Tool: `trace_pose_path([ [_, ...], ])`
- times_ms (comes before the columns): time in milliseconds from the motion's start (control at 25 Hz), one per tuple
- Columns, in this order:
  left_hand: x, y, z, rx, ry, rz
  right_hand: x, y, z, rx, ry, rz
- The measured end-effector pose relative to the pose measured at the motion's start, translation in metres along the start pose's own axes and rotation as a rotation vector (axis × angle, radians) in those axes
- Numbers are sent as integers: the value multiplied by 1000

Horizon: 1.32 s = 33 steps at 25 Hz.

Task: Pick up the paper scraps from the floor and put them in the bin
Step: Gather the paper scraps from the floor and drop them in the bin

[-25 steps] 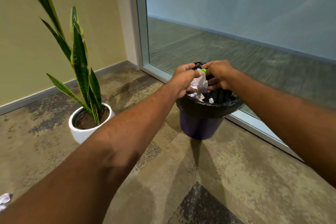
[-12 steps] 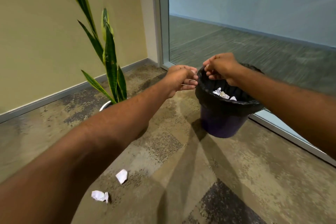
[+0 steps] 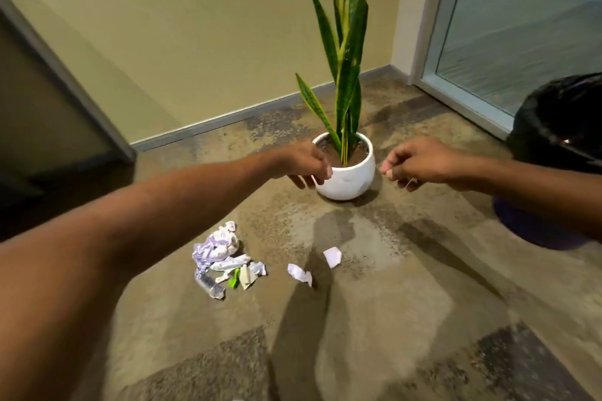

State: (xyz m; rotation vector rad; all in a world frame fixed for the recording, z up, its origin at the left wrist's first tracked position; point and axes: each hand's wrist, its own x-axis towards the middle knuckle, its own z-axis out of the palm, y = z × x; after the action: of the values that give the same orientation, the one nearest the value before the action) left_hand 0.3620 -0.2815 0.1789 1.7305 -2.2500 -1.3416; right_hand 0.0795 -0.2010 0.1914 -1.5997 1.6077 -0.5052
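A heap of crumpled white and lilac paper scraps (image 3: 221, 257) with a green bit lies on the carpet, low and left of centre. Two small white scraps (image 3: 332, 256) (image 3: 299, 273) lie just right of it. The bin (image 3: 553, 127), purple with a black liner, stands at the right edge, partly cut off. My left hand (image 3: 306, 166) hovers in front of the plant pot, fingers loosely curled, holding nothing. My right hand (image 3: 420, 164) hangs between the pot and the bin, also loosely curled and empty. Both hands are well above the scraps.
A snake plant in a white pot (image 3: 348, 179) stands on the floor between my hands. A beige wall with a grey skirting runs behind it. A glass panel (image 3: 521, 26) is at the right and a dark door frame (image 3: 65, 81) at the left.
The paper I held over the bin is gone from my hands. My view has swung left from the bin, and both empty hands have come away from its rim towards the plant.
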Motion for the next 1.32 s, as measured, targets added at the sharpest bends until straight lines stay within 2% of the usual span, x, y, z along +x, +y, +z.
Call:
trace_pose_path([
  [200, -27, -102, -14, 281, -70, -130, 22, -3, 109, -98, -228, -4],
  [400, -53, -164, -21, 445, -143, -206, 29, 15, 187, -496, -382, -50],
  [600, -85, -206, -20, 479, -237, -320, 23, 25, 240, -560, -416, 24],
  [800, -113, -251, -19, 479, -295, -398, 12, 12, 306, -592, -339, -62],
  [960, -116, -279, -35, 449, -241, -367, 20, -9, 349, -458, -294, -110],
  [1080, -102, -286, -43, 445, -77, -307, 22, -33, 379, -345, -227, -185],
  [1200, -82, -284, -47, 526, 96, -194, 24, -57, 407, -493, -176, -273],
  [1320, -62, -285, -42, 543, 90, -140, 21, -72, 433, -686, -174, -298],
])
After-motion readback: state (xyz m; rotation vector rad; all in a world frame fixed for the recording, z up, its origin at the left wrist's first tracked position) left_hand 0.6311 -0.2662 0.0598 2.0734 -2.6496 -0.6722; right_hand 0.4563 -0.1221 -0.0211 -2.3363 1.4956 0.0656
